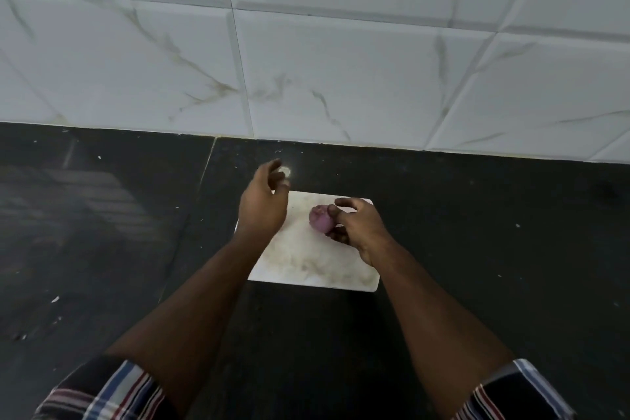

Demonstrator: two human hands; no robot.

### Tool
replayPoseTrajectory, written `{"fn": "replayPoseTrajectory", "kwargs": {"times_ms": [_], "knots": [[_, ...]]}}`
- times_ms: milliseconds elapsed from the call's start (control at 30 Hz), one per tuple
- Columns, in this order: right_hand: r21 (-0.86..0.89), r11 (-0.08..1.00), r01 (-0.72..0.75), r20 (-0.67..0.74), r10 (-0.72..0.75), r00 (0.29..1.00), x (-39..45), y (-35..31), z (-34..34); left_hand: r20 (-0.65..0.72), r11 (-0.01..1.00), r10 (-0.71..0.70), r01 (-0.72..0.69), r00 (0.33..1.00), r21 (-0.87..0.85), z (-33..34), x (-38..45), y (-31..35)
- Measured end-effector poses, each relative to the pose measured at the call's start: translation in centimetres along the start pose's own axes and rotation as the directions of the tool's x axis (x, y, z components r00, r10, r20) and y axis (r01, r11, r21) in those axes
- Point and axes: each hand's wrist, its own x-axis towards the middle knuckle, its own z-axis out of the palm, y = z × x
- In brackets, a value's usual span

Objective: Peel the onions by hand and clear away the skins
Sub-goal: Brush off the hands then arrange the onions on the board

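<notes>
The right hand (pixel 358 227) grips a purple onion (pixel 320 220) over the white board (pixel 306 266). The left hand (pixel 262 204) hovers at the board's far left corner, fingers loosely curled and holding nothing. Dark counter (pixel 477 232) lies around the board on all sides.

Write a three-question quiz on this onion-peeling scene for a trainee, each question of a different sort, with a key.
1. True or false: the right hand holds the purple onion over the white cutting board.
2. Multiple choice: where is the left hand? A) gripping the onion; B) raised over the board's far left corner, apart from the onion; C) flat on the wall tiles.
3. Fill in: the board lies on a ____ countertop.

Key: 1 true; 2 B; 3 black (dark). The right hand's grip curls round the onion. Whether the left hand's fingers pinch a scrap of skin is too blurred to tell.
</notes>
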Motion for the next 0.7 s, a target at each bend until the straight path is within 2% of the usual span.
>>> {"fn": "replayPoseTrajectory", "kwargs": {"times_ms": [100,200,267,400,500,567,600,633,700], "knots": [[-0.025,0.999,0.046,-0.049,-0.048,0.998,1.0,0.4,0.6,0.052,0.954,0.025,-0.039,0.998,0.297,-0.9,1.1,-2.6],[-0.147,0.987,0.069,-0.093,-0.083,0.992,1.4,0.7,0.9,0.204,0.844,-0.138,0.008,0.969,0.536,-1.2,1.7,-4.6],[-0.218,0.973,0.082,-0.124,-0.111,0.986,1.4,0.8,0.6,0.268,0.807,-0.184,-0.01,0.946,0.59,-1.2,1.8,-5.2],[-0.157,0.986,0.064,-0.095,-0.079,0.992,1.6,1.0,-0.6,0.267,0.833,-0.138,-0.034,0.954,0.553,-0.8,1.8,-5.8],[-0.158,0.985,0.064,-0.091,-0.079,0.993,1.0,0.8,-1.1,0.284,0.906,-0.123,-0.009,0.951,0.423,-1.0,1.1,-4.9],[-0.197,0.976,0.097,-0.185,-0.134,0.974,0.8,0.2,-1.7,0.269,0.98,-0.176,0.143,0.947,0.136,-1.5,0.1,-3.8],[-0.202,0.969,0.144,-0.249,-0.193,0.949,0.5,-0.4,-1.8,0.278,0.964,-0.228,0.256,0.933,-0.068,-1.7,-0.6,-3.0],[-0.19,0.956,0.224,-0.303,-0.274,0.913,0.1,-1.3,-1.7,0.31,0.901,-0.274,0.355,0.911,-0.249,-1.7,-1.4,-2.0],[-0.22,0.884,0.412,-0.311,-0.464,0.83,-1.0,-3.3,0.0,0.425,0.7,-0.296,0.497,0.855,-0.513,-0.9,-3.0,-0.1]]}}
